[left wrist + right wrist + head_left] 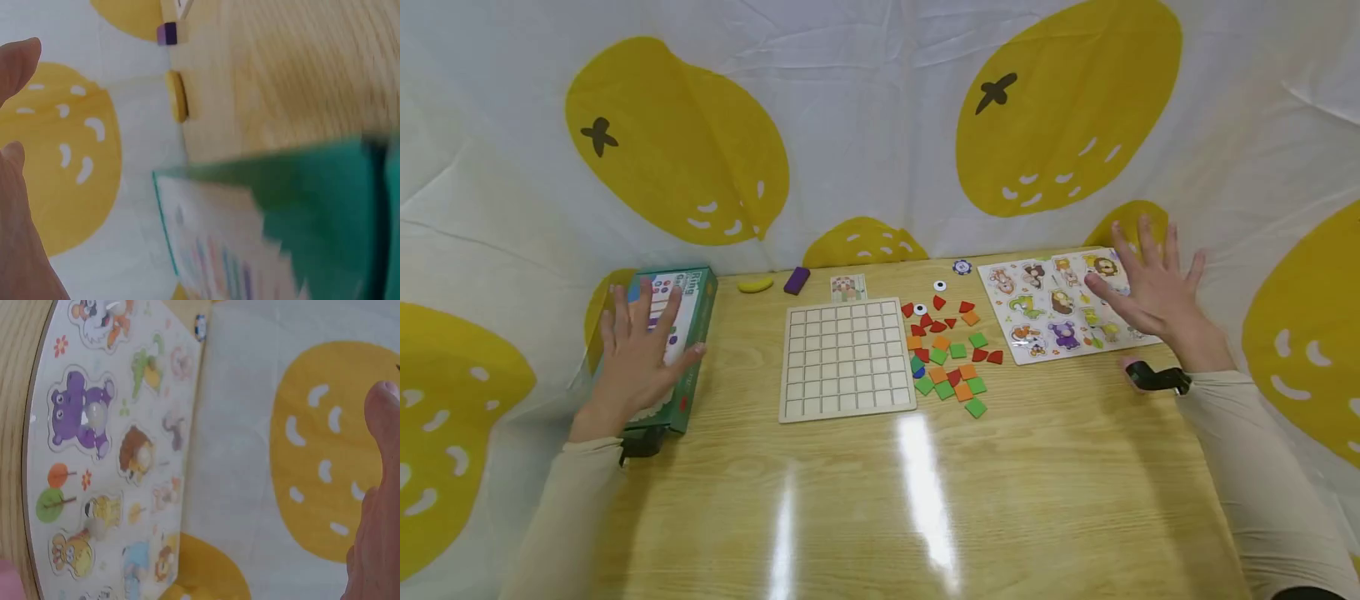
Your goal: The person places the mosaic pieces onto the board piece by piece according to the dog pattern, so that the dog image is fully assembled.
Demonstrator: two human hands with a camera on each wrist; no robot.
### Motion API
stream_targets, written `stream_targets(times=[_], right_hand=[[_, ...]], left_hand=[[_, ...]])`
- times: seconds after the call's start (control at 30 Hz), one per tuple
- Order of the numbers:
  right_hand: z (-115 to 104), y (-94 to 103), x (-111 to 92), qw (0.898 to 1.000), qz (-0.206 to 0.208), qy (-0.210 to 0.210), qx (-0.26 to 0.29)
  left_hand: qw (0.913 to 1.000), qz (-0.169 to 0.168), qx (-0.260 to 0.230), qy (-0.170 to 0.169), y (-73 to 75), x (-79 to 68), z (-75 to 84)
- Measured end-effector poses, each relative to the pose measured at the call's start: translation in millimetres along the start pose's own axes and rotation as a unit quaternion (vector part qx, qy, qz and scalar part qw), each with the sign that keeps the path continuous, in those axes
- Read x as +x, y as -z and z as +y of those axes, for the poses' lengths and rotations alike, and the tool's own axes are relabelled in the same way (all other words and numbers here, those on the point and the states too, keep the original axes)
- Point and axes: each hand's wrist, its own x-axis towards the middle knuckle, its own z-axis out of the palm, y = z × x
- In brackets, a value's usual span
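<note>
In the head view, the left hand holds nothing, its fingers straight and spread over the green box. The box lies beneath them, its long axis running away from the person, far end leaning slightly right. The right hand is likewise unfolded and gripping nothing; the animal puzzle board lies below and to the left of its fingers, its long side running roughly sideways. Between the two hands, the grid board sits nearer the left fingers, the loose tiles nearer the right. Wood-grain surface separates the box from the grid board and stretches toward the person; a lemon-print cloth hangs just behind its far edge.

In the left wrist view, parts of the hand show at the edge against the cloth, apart from the blurred box.

In the right wrist view, the visible fingers stand before the cloth, apart from the puzzle board, with cloth filling the gap.
</note>
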Motion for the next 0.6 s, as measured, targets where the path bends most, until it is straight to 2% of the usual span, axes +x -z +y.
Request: stream_targets(times=[0.13,0.3,0.47,0.6], right_hand=[[-11,-18.4,7,1.0,-0.001,0.009,-0.002],[-32,-47.5,19,0.999,-0.002,0.031,0.01],[-61,-80.4,41,0.996,0.001,0.079,0.038],[-88,-105.2,55,0.989,-0.002,0.122,0.085]], left_hand=[[0.9998,-0.007,-0.006,-0.015,-19.0,7.5,9.1],[0.998,-0.035,-0.048,-0.023,-48.5,19.0,20.9],[0.9933,-0.07,-0.084,-0.038,-79.5,26.7,31.5],[0.987,-0.095,-0.122,-0.043,-98.7,27.2,42.9]])
